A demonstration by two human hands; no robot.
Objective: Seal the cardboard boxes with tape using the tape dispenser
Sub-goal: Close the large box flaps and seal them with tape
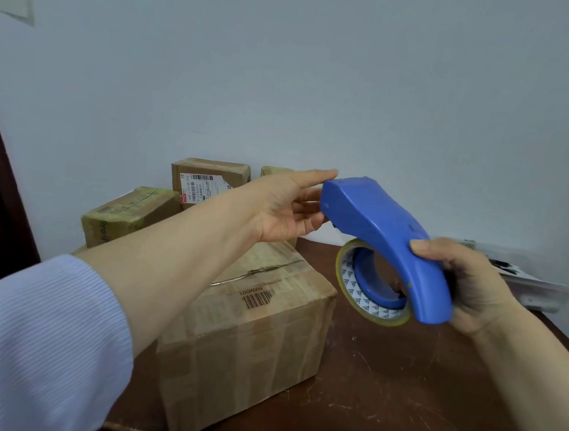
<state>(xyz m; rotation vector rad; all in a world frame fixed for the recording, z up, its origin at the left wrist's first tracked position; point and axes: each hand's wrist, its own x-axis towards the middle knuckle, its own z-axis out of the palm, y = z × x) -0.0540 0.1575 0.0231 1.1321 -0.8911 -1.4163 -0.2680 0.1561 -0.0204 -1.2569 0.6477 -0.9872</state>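
Note:
A blue tape dispenser (381, 237) with a roll of yellowish tape (369, 291) is held in the air above the dark wooden table (399, 380). My right hand (466, 282) grips its rear handle end. My left hand (287, 208) reaches across with fingers straight, their tips touching the dispenser's front end; the contact itself is partly hidden. Below my left forearm stands a large cardboard box (248, 332) with a barcode on top and a seam running across its closed flaps.
Three smaller taped boxes stand at the back left against the wall: one (128, 212), one with a shipping label (210, 181), and a third (276, 171) mostly hidden by my hand. Papers or plastic packaging (525, 281) lie at the table's right edge.

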